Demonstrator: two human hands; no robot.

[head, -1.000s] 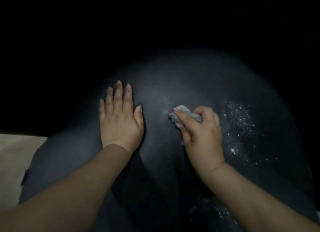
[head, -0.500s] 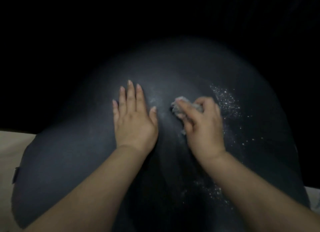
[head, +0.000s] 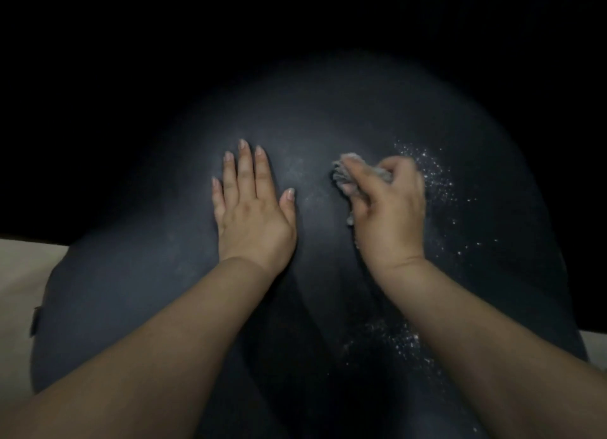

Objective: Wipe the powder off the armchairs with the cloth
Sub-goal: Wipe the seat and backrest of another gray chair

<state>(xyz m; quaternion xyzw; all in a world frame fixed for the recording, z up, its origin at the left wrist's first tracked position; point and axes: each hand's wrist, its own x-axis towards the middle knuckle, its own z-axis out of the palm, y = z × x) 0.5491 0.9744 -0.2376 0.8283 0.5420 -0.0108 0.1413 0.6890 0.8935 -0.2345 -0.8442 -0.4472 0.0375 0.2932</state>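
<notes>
Most of the cloth (head: 348,172) is hidden inside the right hand (head: 389,208).

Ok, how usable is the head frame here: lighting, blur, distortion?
Head view: very dim, a pool of light only around the hands, all beyond it black; the right hand and the cloth it grips are slightly motion-blurred; the flat left hand is sharper; powder glints on the dark armchair; wide-angle bulging.

No readable text, label, brand, number or sign anywhere in view.
</notes>
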